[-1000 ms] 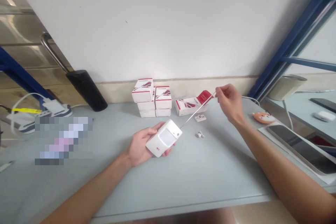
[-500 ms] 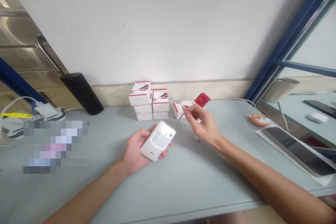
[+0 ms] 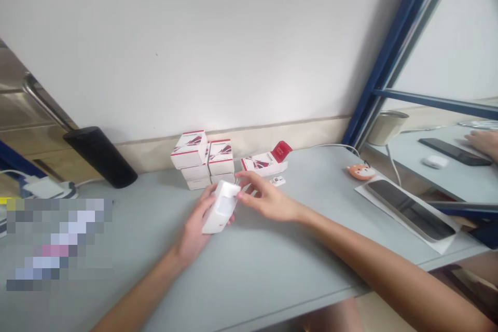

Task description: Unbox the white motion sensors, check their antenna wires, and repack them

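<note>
A white device with a rounded window point(image 3: 221, 208) is tilted in my left hand point(image 3: 195, 225), whose fingers wrap round its side and back. At the device's upper right corner is my right hand point(image 3: 268, 199), thumb and fingertips close against it. A short bit of a thin metal piece point(image 3: 236, 180) shows at those fingertips; most of it is hidden. Behind the hands stand stacked white and red boxes point(image 3: 221, 156). Right of them lies an opened box point(image 3: 264, 164) with its red flap up, and a small white part point(image 3: 277, 181) rests in front of it.
A black cylinder point(image 3: 101, 156) leans at the back left, near a white charger point(image 3: 44, 187). On the right are an orange animal-face item point(image 3: 361, 171) and a dark phone point(image 3: 410, 208) on white paper. A blue frame point(image 3: 383, 70) borders a mirror.
The view has shifted, so the table items appear further left. My right fingers have come down close to the device, and far less of the thin metal piece shows. The device has turned more upright.
</note>
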A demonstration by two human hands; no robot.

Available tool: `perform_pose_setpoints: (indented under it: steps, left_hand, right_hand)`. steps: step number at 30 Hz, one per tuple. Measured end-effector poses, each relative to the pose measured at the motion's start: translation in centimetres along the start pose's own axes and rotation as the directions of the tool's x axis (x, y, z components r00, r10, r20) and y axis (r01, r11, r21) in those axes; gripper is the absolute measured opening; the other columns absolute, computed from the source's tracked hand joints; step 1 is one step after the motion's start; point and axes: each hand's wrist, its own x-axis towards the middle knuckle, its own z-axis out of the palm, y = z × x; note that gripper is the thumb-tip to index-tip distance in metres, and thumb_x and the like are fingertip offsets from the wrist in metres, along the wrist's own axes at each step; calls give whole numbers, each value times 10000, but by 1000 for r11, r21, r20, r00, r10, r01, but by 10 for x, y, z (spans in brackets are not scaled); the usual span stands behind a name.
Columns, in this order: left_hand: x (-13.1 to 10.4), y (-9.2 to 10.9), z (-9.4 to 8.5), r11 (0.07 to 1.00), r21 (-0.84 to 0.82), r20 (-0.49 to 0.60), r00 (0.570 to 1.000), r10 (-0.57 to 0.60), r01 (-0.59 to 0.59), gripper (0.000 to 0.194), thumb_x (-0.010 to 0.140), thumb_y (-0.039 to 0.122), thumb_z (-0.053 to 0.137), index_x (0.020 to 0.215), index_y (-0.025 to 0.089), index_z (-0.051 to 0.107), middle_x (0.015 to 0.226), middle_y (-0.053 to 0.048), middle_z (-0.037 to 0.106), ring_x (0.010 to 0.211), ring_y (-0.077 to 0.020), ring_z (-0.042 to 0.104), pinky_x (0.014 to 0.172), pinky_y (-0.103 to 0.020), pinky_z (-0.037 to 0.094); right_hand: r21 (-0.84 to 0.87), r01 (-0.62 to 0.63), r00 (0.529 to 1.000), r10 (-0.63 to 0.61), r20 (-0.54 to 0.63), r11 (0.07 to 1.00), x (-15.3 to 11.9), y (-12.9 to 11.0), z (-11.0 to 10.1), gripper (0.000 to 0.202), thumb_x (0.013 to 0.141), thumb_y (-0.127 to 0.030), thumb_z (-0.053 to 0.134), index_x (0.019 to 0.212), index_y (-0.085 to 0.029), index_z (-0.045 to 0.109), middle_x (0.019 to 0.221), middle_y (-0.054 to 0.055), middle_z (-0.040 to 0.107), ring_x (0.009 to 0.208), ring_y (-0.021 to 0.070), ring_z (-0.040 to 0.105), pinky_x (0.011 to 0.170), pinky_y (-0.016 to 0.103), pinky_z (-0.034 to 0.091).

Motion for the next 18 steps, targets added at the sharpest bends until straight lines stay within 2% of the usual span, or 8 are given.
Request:
perform_pose_setpoints:
  steps: [3, 5, 10, 13, 15, 16, 18]
  left_hand:
    - [8, -3, 17, 939, 337, -148, 982, 120, -64, 477, 1007, 548, 566, 1410, 295, 530, 1355, -67, 675, 1181, -279, 660, 966, -363, 533]
    - [15, -2, 31, 877, 474, -149, 975, 166, -77, 488, 1041, 604, 466, 1435, 321, 510, 1458, -54, 625, 1353, -280, 575, 1097, -379, 483]
    - [48, 12, 64, 822, 541, -93, 958, 270, -180, 478, 1090, 573, 313, 1453, 299, 462, 1532, -77, 566, 1423, -253, 539, 1136, -372, 473]
    - [79, 19, 76, 798, 518, 18, 936, 352, -310, 501, 1095, 581, 264, 1439, 273, 459, 1514, -107, 557, 1392, -242, 563, 1131, -380, 480]
    - [100, 19, 79, 747, 558, 46, 912, 407, -362, 526, 1099, 576, 199, 1435, 265, 458, 1456, -124, 573, 1284, -240, 625, 1086, -407, 515]
    - [109, 18, 79, 689, 626, 31, 894, 447, -366, 510, 1104, 541, 192, 1418, 257, 476, 1416, -130, 580, 1243, -239, 635, 1071, -419, 522]
    - [120, 14, 78, 576, 737, 22, 864, 503, -354, 404, 1091, 449, 307, 1343, 237, 540, 1355, -136, 576, 1238, -252, 614, 1080, -441, 509]
  right_hand:
    - [117, -65, 996, 58, 63, 991, 2, 6, 1, 869, 933, -592, 714, 1629, -282, 297, 1381, 120, 627, 1183, 245, 636, 971, 415, 563]
    - [146, -63, 998, 61, 16, 987, 3, 6, -2, 944, 906, -589, 751, 1652, -276, 265, 1431, 134, 595, 1233, 259, 615, 1020, 436, 550]
    - [149, -50, 983, 75, -167, 988, 9, -1, -28, 907, 862, -565, 800, 1622, -294, 384, 1407, 114, 612, 1205, 255, 633, 1049, 445, 549]
    - [172, 16, 958, 34, -284, 985, 14, -5, -52, 869, 825, -551, 827, 1569, -287, 463, 1327, 99, 644, 1125, 238, 672, 975, 405, 590]
    - [155, 61, 907, 10, -420, 986, 16, -6, -69, 859, 811, -563, 825, 1549, -294, 478, 1258, 81, 661, 1053, 226, 696, 916, 384, 609]
    - [139, 84, 860, -1, -510, 987, 17, -6, -78, 860, 810, -579, 814, 1546, -294, 473, 1244, 77, 661, 1025, 223, 704, 897, 377, 613]
    - [98, 121, 728, -21, -685, 988, 19, -4, -95, 877, 819, -616, 779, 1558, -284, 443, 1286, 91, 639, 1015, 225, 716, 887, 368, 614]
